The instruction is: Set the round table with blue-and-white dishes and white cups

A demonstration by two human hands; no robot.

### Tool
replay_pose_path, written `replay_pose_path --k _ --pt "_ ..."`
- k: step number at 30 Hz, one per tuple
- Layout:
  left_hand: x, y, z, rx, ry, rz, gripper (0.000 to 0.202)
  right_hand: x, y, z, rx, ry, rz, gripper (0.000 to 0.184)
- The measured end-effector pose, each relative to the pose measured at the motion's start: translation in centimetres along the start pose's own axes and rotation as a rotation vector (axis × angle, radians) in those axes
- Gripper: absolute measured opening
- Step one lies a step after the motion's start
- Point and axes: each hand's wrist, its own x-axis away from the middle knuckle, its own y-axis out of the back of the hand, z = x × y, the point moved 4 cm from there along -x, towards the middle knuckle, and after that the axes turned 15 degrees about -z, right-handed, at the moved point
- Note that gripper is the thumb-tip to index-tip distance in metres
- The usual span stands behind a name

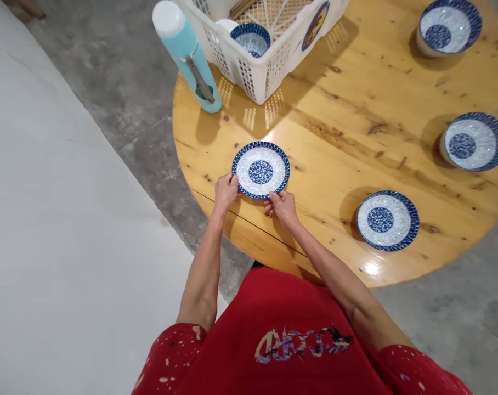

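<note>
A small blue-and-white patterned plate [261, 170] lies flat on the round wooden table [335, 137], near its front-left edge. My left hand [225, 190] grips the plate's near-left rim. My right hand [281, 206] holds its near rim from the other side. Both sets of fingers curl on the plate's edge.
A second plate [388, 220] lies to the right. Two blue-and-white bowls [474, 141] [448, 26] stand further right and at the back. A white plastic basket [265, 52] holding another bowl [251, 39] sits at the back, with a teal flask [187, 52] beside it. Concrete floor surrounds the table.
</note>
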Motion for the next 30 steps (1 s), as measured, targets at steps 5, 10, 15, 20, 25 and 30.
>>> replay_pose_path --k 5,10,15,20,25,30 --pt "-0.1 0.1 -0.2 0.037 0.019 0.014 0.024 0.0 -0.3 -0.2 0.007 -0.009 0.015 0.018" --pt "0.0 0.3 -0.4 0.043 0.041 0.019 0.024 -0.2 -0.4 -0.4 0.007 -0.017 0.014 0.017" --pt "0.2 0.5 -0.6 0.049 0.048 0.023 0.027 -0.2 -0.4 -0.4 -0.003 -0.016 0.044 0.021" --pt "0.9 1.0 0.0 0.101 0.113 0.031 0.034 1.0 1.0 -0.5 -0.028 0.005 0.092 0.028" --pt "2.3 1.8 0.7 0.141 0.083 -0.059 0.033 2.6 7.9 0.4 0.027 0.149 -0.02 0.019" --pt "5.3 2.3 1.2 0.166 0.107 -0.158 0.03 3.3 23.6 2.8 0.3 0.475 -0.639 0.026"
